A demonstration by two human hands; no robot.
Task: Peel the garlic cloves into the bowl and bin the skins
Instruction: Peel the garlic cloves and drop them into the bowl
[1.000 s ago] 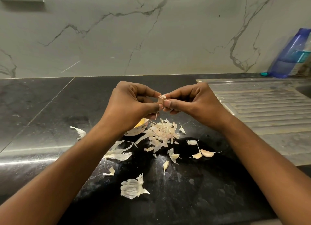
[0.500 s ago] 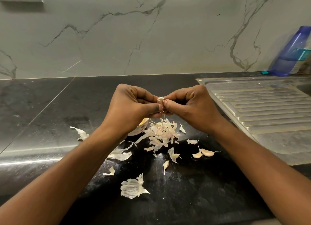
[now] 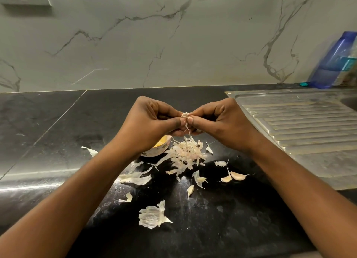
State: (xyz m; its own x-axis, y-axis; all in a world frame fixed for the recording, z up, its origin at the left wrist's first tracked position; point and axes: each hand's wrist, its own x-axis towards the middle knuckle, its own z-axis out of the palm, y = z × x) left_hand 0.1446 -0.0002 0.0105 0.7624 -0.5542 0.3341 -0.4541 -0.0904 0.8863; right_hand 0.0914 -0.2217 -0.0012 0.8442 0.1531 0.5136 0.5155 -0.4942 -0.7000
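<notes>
1. A garlic clove (image 3: 185, 115) sits pinched between both hands, held up above the dark counter (image 3: 58, 122), with a thin strip of skin (image 3: 187, 131) hanging down from it.
2. The left hand (image 3: 152, 122) has its thumb and fingers closed on the clove's left side; the right hand (image 3: 218, 120) is closed on its right side, the two thumbs almost touching.
3. Right under the hands lies a heap of peeled skins (image 3: 186, 155).
4. The bowl (image 3: 154, 151) stands just left of that heap, mostly hidden behind the left wrist.
5. Two unpeeled cloves (image 3: 234, 176) lie touching each other, to the right of the heap, beside the right forearm.
6. Loose skins are scattered nearer the person, the largest piece (image 3: 152, 216) well apart from the heap.
7. A steel draining board (image 3: 301, 126) fills the right side.
</notes>
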